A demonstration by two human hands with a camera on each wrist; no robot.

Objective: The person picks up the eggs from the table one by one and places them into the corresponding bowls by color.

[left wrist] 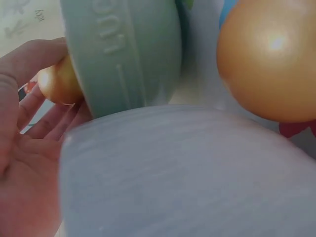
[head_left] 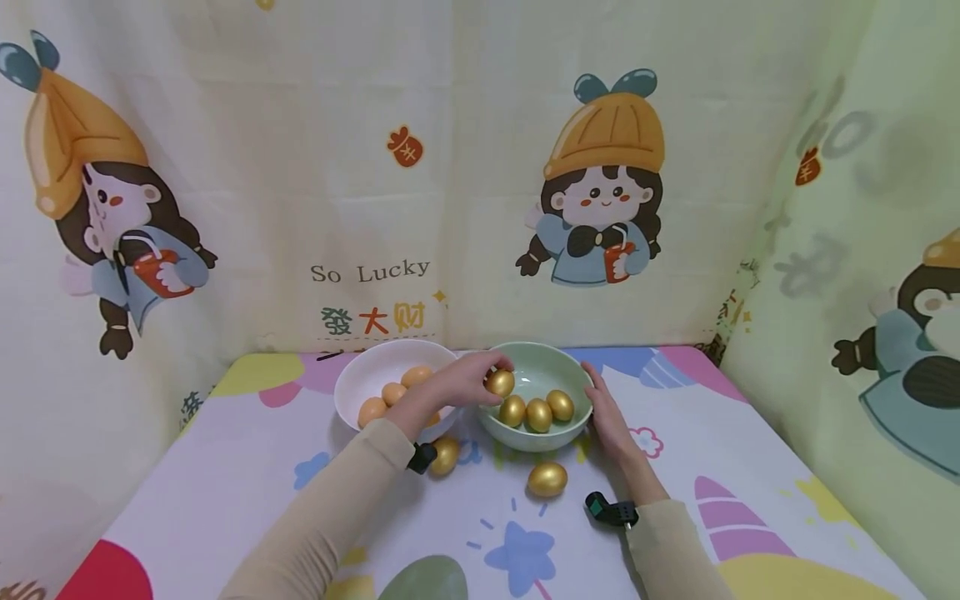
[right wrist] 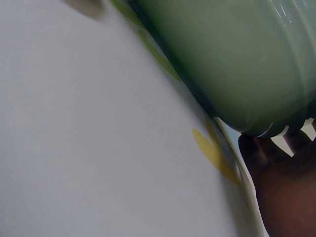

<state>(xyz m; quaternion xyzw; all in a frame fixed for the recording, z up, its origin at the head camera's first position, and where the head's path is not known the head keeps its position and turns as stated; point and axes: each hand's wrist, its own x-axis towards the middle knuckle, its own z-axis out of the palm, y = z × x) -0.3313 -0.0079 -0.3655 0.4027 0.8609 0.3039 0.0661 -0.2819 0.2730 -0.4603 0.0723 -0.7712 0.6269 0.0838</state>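
Note:
My left hand (head_left: 471, 380) pinches a golden egg (head_left: 500, 382) between thumb and fingers at the left rim of the green bowl (head_left: 534, 442). Three golden eggs (head_left: 538, 414) lie inside that bowl. In the left wrist view, the held egg (left wrist: 57, 84) shows partly behind the green bowl's wall (left wrist: 126, 54). At the bowl's right side, my right hand (head_left: 611, 421) rests its fingers against the outer wall. The right wrist view shows its fingertips touching the bowl (right wrist: 237, 64). The left forearm crosses over the white bowl (head_left: 356, 367), which holds several brown eggs (head_left: 393, 392), partly hidden.
One golden egg (head_left: 547, 480) lies on the patterned tablecloth (head_left: 420, 525) in front of the green bowl. Another golden egg (head_left: 445, 457) lies beside the left wrist, in front of the white bowl. A printed curtain (head_left: 480, 208) stands behind the table.

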